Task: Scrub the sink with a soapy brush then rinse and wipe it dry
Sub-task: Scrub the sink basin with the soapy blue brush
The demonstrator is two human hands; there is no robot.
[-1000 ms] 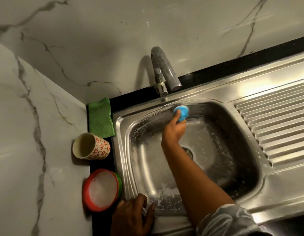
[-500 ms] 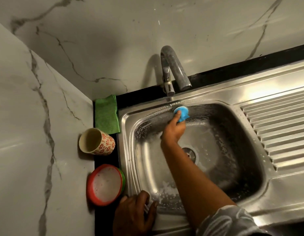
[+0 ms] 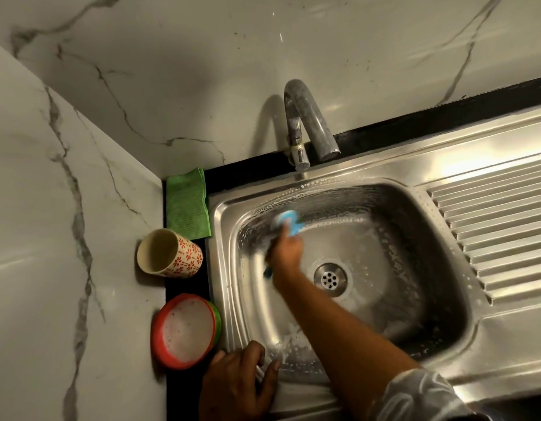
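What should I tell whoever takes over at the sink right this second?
Right hand: grips the blue brush, its head on the sink's back wall, left of the tap.
Left hand: rests on the front rim, holding nothing.
Red bowl of foamy water and green cloth sit on the counter left of the sink.
Done: suds on the back wall and front left corner.
Left: finish scrubbing, rinse (no water is running), wipe dry with the cloth.

Blue brush [image 3: 289, 221], green cloth [image 3: 189, 205]
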